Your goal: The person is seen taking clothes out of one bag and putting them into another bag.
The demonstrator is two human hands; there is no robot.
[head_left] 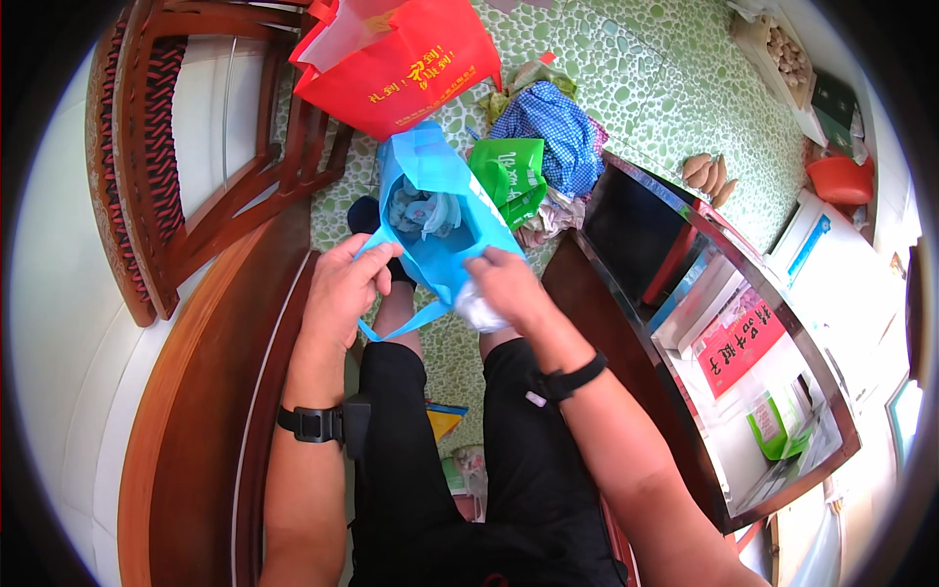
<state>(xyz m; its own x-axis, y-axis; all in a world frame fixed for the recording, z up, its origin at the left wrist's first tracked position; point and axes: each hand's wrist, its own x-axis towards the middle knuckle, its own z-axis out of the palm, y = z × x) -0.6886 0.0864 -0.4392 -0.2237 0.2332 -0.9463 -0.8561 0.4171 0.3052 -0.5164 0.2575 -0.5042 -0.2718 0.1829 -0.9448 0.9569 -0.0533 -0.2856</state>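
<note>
My left hand [347, 279] is closed on the side of a light-blue tote bag [435, 161], its strap dangling below. The bag is open, with pale bluish crumpled plastic [423, 210] inside. My right hand [504, 284] is at the bag's right rim, fingers curled; a white crumpled item [474, 311] shows just under it, and whether that hand grips bag, item or both is unclear. Beyond the bag lie a green bag [504, 176] and a heap of cloth with blue checks [543, 132]. A large red bag [411, 68] stands at the top.
A wooden chair [171, 235] and bench edge [186, 411] flank me on the left; a glass-topped table [636, 235] on the right. Sweet potatoes [709, 176], a red basin [839, 179] and a box of garlic-like bulbs [782, 54] sit farther right on the patterned floor.
</note>
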